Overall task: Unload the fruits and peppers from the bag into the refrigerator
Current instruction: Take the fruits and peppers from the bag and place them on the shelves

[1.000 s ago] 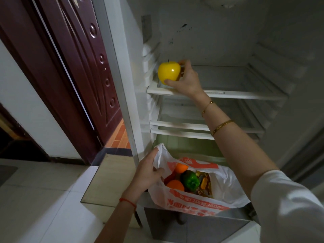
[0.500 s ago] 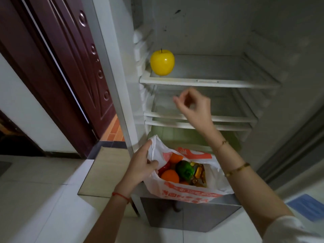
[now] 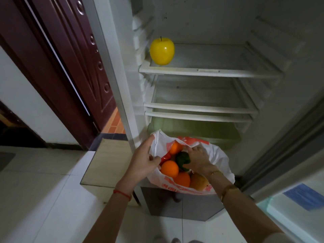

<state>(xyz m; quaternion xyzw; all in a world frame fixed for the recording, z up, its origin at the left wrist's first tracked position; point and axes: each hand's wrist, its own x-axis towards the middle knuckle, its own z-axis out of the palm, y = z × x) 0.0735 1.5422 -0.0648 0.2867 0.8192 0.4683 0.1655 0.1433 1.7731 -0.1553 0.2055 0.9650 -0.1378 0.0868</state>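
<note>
Fruit-filled white plastic bag with orange print [image 3: 219, 160] sits at the open refrigerator's [image 3: 289, 50] base. Left hand [image 3: 142, 162] grips its rim. Right hand [image 3: 198, 159] reaches inside, fingers apparently curled on a dark green pepper [image 3: 182, 159] beside round oranges [image 3: 169, 168]. One glossy yellow apple [image 3: 162, 51] rests on the top white shelf [image 3: 210, 72].

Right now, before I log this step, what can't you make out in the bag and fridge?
Head view only:
- Right hand fingers: buried in the bag, over the green pepper; grip unclear.
- Bag's lower contents: hidden under the oranges and bag wall.
- Red item: mostly covered by the left hand.
- Green drawer: dim, contents unreadable.
</note>
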